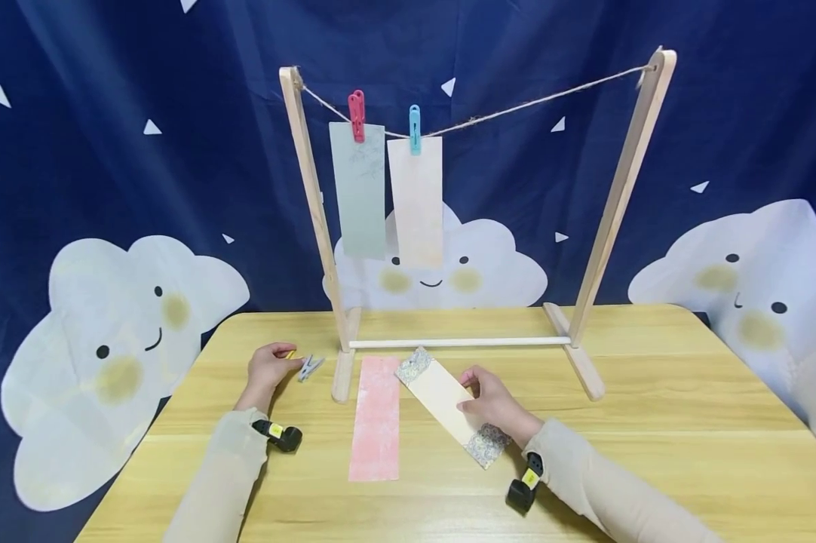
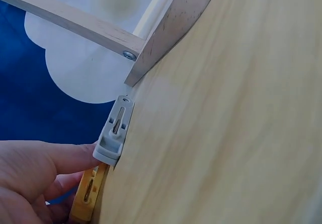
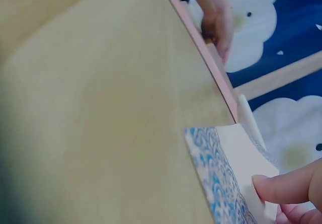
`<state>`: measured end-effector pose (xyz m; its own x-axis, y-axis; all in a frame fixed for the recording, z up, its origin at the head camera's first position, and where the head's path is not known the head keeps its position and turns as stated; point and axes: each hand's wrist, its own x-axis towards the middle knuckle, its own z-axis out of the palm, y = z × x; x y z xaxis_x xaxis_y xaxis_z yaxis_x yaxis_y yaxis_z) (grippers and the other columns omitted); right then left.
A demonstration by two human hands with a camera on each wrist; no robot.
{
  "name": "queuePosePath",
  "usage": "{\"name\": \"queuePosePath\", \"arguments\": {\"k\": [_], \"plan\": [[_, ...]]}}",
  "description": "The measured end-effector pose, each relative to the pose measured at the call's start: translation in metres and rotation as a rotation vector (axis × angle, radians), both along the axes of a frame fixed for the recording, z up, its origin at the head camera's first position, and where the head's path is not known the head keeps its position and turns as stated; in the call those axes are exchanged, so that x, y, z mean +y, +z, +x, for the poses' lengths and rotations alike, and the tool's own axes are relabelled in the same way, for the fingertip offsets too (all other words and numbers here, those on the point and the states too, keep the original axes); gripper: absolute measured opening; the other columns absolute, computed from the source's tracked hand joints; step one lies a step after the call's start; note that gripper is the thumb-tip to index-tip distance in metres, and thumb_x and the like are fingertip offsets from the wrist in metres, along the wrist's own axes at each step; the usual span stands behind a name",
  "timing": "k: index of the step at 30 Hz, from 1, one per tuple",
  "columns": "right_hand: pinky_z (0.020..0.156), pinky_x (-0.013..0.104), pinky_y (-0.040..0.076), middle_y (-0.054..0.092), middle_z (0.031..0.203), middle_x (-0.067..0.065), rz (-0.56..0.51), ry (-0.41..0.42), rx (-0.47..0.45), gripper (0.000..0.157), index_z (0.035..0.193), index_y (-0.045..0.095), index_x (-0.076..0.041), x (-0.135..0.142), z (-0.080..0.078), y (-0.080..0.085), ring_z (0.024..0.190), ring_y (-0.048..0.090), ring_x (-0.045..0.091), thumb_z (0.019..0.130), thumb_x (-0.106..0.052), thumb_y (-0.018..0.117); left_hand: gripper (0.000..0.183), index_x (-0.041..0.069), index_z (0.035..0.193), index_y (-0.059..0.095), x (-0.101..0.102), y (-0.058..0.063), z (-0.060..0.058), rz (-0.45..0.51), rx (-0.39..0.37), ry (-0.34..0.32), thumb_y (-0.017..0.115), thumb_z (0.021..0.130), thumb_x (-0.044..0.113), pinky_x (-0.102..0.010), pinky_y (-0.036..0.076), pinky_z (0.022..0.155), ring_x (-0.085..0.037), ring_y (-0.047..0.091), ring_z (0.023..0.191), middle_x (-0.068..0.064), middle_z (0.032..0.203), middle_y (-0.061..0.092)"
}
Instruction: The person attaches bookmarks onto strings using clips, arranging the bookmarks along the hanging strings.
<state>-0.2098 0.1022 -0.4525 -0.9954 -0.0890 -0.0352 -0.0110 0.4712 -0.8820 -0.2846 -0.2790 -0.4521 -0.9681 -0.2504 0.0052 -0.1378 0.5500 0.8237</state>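
My left hand (image 1: 270, 371) is at the table's left, beside a grey clothespin (image 1: 309, 368) and a yellow clothespin (image 2: 88, 196). In the left wrist view the thumb tip meets the lower end of the grey one, and the other fingers are beside the yellow one, partly hidden. With thumb on top and fingers beneath, my right hand (image 1: 492, 400) pinches the edge of a cream paper strip (image 1: 442, 396) with patterned ends. That strip lies slanted over the table, its far corner by a pink paper strip (image 1: 375, 422).
A wooden frame (image 1: 615, 196) stands at the back with a sagging string (image 1: 537, 100) between its posts. A red clothespin (image 1: 357, 117) holds a grey-green strip (image 1: 360, 196) there, and a blue clothespin (image 1: 415, 130) a pale strip (image 1: 417, 204). A cloud-print curtain hangs behind.
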Motion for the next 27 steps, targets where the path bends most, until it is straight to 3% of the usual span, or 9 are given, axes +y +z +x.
{"name": "queuePosePath", "arguments": {"k": [4, 9, 14, 18, 21, 27], "plan": [[0.073, 0.025, 0.042, 0.056, 0.091, 0.012, -0.117, 0.015, 0.004, 0.034, 0.099, 0.055, 0.006, 0.007, -0.001, -0.001, 0.083, 0.05, 0.02, 0.069, 0.016, 0.067, 0.04, -0.008, 0.111, 0.063, 0.001, 0.001, 0.0, -0.009, 0.001, 0.008, 0.074, 0.077, 0.009, -0.042, 0.042, 0.089, -0.035, 0.054, 0.102, -0.025, 0.111, 0.061], [0.068, 0.021, 0.041, 0.056, 0.094, 0.014, -0.244, 0.03, -0.026, 0.039, 0.11, 0.055, 0.011, 0.015, -0.002, -0.002, 0.081, 0.048, 0.019, 0.073, 0.016, 0.065, 0.038, -0.007, 0.11, 0.064, 0.001, 0.002, 0.001, -0.005, 0.006, 0.017, 0.074, 0.079, 0.012, -0.029, 0.043, 0.077, -0.025, 0.055, 0.09, -0.021, 0.104, 0.063], [0.068, 0.021, 0.041, 0.059, 0.095, 0.016, -0.258, 0.033, -0.018, 0.044, 0.115, 0.056, 0.014, 0.018, -0.003, -0.001, 0.082, 0.05, 0.018, 0.073, 0.014, 0.067, 0.04, -0.005, 0.115, 0.062, -0.001, 0.011, 0.002, 0.02, -0.016, 0.018, 0.071, 0.082, 0.016, -0.023, 0.043, 0.068, -0.022, 0.054, 0.09, -0.017, 0.105, 0.061], [0.069, 0.021, 0.041, 0.06, 0.093, 0.016, -0.251, 0.015, -0.011, 0.038, 0.111, 0.059, 0.014, 0.018, -0.004, -0.003, 0.081, 0.05, 0.017, 0.074, 0.012, 0.067, 0.044, -0.005, 0.119, 0.06, -0.005, 0.021, 0.004, 0.032, -0.021, 0.021, 0.071, 0.085, 0.021, -0.017, 0.045, 0.063, -0.022, 0.055, 0.095, -0.019, 0.11, 0.06], [0.068, 0.02, 0.041, 0.061, 0.09, 0.012, -0.231, -0.019, -0.004, 0.03, 0.107, 0.061, 0.012, 0.016, -0.004, -0.004, 0.079, 0.05, 0.015, 0.078, 0.009, 0.065, 0.05, -0.007, 0.121, 0.058, -0.005, 0.031, 0.004, 0.042, -0.007, -0.02, 0.072, 0.084, 0.024, -0.013, 0.046, 0.064, -0.02, 0.058, 0.096, -0.022, 0.115, 0.061], [0.068, 0.019, 0.043, 0.061, 0.087, 0.01, -0.236, -0.071, 0.009, 0.019, 0.102, 0.063, 0.011, 0.014, -0.006, 0.0, 0.077, 0.052, 0.011, 0.085, 0.004, 0.061, 0.05, -0.011, 0.121, 0.057, 0.012, 0.056, 0.008, 0.099, 0.071, -0.153, 0.071, 0.085, 0.02, -0.01, 0.046, 0.069, -0.003, 0.056, 0.085, -0.024, 0.114, 0.061]]}}
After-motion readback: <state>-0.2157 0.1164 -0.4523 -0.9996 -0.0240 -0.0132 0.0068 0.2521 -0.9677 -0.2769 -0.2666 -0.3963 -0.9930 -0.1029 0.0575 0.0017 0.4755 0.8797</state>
